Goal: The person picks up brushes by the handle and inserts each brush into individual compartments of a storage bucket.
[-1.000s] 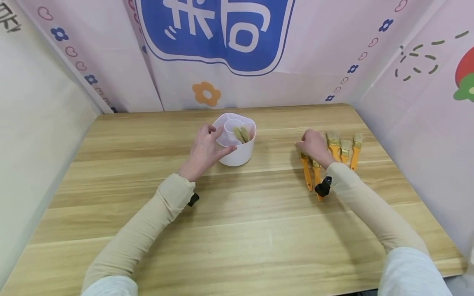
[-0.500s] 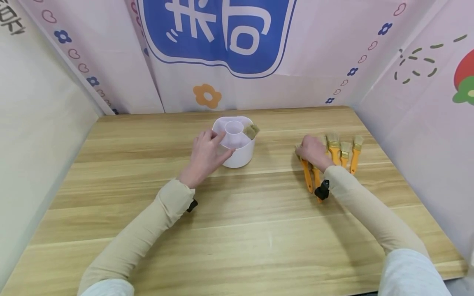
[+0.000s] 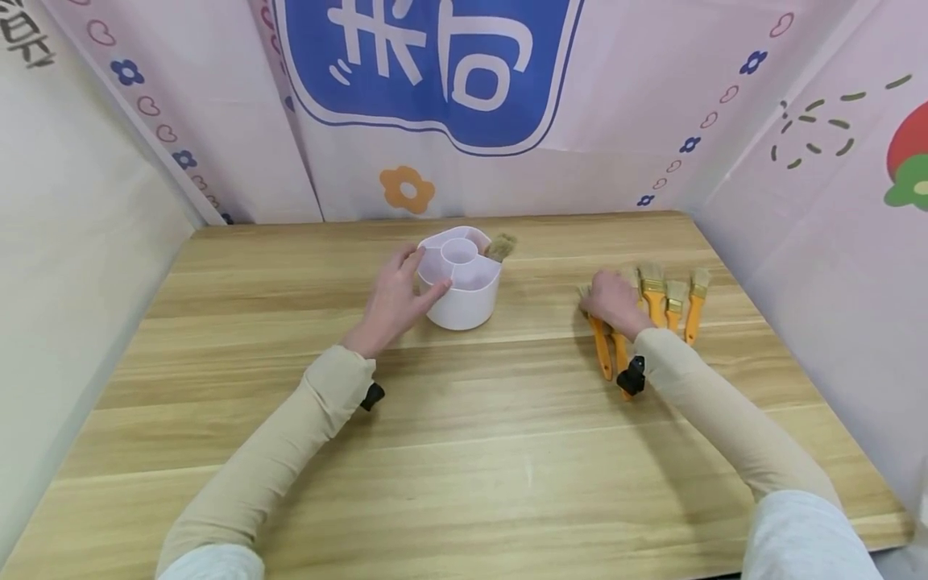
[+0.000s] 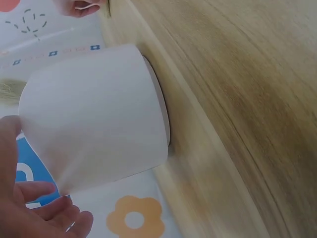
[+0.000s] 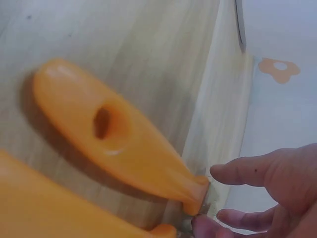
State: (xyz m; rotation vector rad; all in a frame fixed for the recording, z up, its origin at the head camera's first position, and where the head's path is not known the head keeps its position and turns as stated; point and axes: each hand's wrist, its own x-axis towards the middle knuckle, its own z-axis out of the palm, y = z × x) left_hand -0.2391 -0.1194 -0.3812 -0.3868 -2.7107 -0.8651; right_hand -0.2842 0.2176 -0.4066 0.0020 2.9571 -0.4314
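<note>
Head view: one orange-handled paintbrush (image 3: 599, 348), leftmost of its group, lying flat on the wood-grain worktop (image 3: 464, 467), its bristle end beneath the right hand (image 3: 618, 302). Right wrist view of the same: thumb above the neck of the handle, other fingers below and beside it, a narrow space between (whether they press on the ferrule cannot be told). Handle pointing away from the fingers, with a hanging hole near its end; a second orange handle (image 5: 54, 210) lies alongside.

Item: one white caddy (image 3: 464, 310), upright on the worktop, left of the brushes. Left hand (image 3: 391, 306) at its left side, thumb on the front of the rim and the other fingers farther back, set wide and holding it.

Contents of caddy: a round central well (image 3: 459, 252), with dividers running from it to the outer wall. From the right rear compartment pale bristles (image 3: 502, 246) rise above the rim, leaning outward to the right (number of brushes unclear).

Item: further paintbrushes (image 3: 654, 294) at the right of the worktop, loosely fanned, bristles toward the rear wall; some partly hidden by the right hand.

Backdrop: printed wall sheet (image 3: 580, 181) with blue emblem (image 3: 428, 101) and orange flower (image 3: 393, 187).
</note>
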